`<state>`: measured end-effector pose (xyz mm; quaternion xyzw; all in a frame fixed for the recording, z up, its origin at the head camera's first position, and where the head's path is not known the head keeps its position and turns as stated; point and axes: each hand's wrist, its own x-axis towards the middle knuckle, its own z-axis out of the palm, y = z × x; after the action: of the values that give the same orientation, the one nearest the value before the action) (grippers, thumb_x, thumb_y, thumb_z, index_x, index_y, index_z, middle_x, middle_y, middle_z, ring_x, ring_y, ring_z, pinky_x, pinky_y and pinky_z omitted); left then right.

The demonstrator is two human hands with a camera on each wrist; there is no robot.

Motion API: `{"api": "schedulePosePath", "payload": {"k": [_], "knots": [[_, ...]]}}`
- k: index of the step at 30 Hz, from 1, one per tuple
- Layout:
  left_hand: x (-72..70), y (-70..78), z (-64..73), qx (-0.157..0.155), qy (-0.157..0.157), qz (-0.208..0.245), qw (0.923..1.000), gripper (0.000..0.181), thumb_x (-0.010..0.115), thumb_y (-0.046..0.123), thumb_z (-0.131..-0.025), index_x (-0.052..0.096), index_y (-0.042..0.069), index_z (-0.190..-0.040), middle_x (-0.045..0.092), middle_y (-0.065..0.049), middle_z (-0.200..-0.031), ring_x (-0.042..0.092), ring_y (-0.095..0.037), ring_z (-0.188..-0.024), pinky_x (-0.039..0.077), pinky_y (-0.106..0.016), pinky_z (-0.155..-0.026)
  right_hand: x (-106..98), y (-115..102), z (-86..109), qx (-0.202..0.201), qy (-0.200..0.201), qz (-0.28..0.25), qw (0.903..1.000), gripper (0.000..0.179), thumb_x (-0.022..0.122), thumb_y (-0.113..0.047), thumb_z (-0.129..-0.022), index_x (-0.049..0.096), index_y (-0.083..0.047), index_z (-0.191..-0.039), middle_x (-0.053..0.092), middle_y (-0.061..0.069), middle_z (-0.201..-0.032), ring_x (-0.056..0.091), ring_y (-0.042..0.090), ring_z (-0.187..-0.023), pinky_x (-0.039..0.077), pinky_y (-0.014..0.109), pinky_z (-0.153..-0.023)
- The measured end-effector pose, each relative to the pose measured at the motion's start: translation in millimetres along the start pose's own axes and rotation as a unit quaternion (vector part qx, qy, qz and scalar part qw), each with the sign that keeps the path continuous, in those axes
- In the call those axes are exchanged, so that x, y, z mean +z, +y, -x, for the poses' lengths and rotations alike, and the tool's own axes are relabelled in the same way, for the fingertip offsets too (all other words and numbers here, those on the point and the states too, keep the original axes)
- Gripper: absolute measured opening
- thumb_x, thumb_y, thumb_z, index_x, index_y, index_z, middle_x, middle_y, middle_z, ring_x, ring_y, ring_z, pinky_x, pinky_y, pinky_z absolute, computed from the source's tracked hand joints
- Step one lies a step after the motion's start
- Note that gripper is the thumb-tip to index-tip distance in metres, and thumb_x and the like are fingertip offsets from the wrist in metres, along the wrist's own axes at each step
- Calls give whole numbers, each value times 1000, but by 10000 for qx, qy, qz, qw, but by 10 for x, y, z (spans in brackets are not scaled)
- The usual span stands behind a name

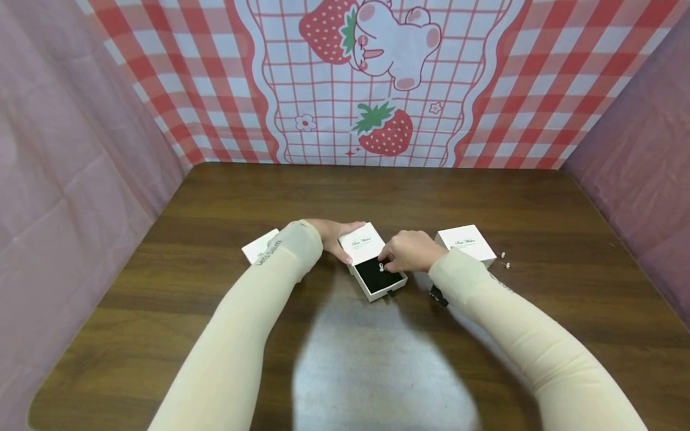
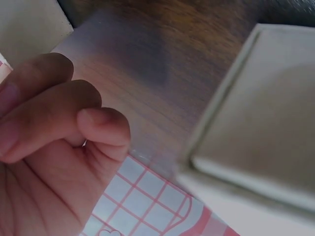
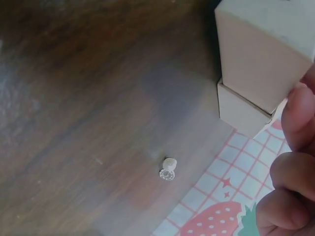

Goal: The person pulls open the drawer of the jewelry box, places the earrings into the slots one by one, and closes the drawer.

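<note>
In the head view my left hand grips the sleeve of a white gift box, thumb and a finger on its sides. The box's drawer is pulled out toward me and shows a black insert. Over it, my right hand pinches a small silvery earring at the insert; the exact grip is partly hidden. The left wrist view shows the other left fingers curled. In the right wrist view a pearl earring with a sparkling ring lies on the wood beside the box.
A closed white box lies left, partly behind the left sleeve. Another white box stands right, near the right forearm, with small earrings beyond it. The brown wooden table ends at a checkered strawberry backdrop.
</note>
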<state>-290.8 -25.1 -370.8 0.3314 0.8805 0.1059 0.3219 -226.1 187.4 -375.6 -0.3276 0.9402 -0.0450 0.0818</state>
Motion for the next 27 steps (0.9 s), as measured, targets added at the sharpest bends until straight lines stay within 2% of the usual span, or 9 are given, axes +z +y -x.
{"api": "schedulePosePath", "payload": {"k": [6, 13, 21, 27], "knots": [[-5, -5, 1, 42, -3, -23, 10000, 96, 71, 35, -87, 6, 17, -155, 24, -10, -157, 31, -23, -137, 23, -31, -110, -13, 5, 10, -46, 131, -71, 9999, 15, 73, -19, -78, 79, -21, -92, 72, -8, -85, 64, 13, -74, 51, 39, -61], [-10, -7, -1, -56, -18, -82, 9999, 96, 70, 39, -86, 6, 19, -156, 23, -9, -157, 31, -22, -137, 23, -32, -111, -7, -22, -14, -226, 290, 107, 9993, 6, 75, -26, -78, 78, -22, -81, 70, -10, -76, 63, 13, -68, 51, 39, -58], [0, -11, -27, -112, -54, -90, 9999, 98, 70, 40, -86, 4, 21, -156, 21, -8, -158, 30, -22, -137, 24, -32, -110, 5, -59, -41, -348, 412, 207, 9983, 9, 75, -28, -80, 76, -20, -74, 67, -9, -68, 59, 12, -61, 49, 37, -53], [2, -11, -20, -44, -26, -86, 10000, 97, 71, 37, -87, 5, 18, -156, 21, -8, -158, 30, -22, -137, 24, -31, -110, 5, -78, -51, -212, 376, 123, 9990, 11, 75, -28, -80, 75, -20, -72, 65, -10, -65, 57, 11, -59, 48, 37, -52]]}}
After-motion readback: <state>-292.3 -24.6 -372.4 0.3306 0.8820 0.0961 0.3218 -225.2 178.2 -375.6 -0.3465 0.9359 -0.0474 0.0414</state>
